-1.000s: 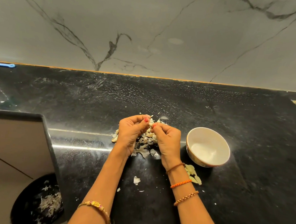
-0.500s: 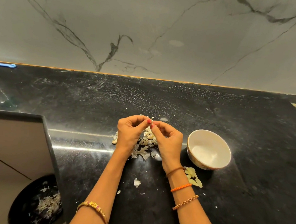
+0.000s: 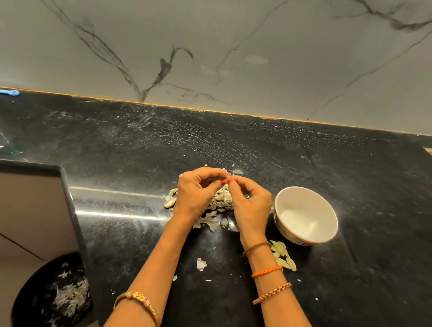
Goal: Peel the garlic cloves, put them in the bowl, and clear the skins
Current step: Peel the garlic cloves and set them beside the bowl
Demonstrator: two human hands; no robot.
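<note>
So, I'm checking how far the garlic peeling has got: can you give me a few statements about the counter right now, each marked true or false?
1. The bowl holds a heap of peeled cloves. False: it looks empty.
2. Both hands meet above the pile of garlic and skins, the left hand and right hand pinching something small between the fingertips. True.
3. A few peeled cloves lie on the counter beside the bowl, near the right wrist. True.
4. The bowl stands to the left of the hands. False: it stands to their right.
5. The dark bin below the counter edge already has skins in it. True.
</note>
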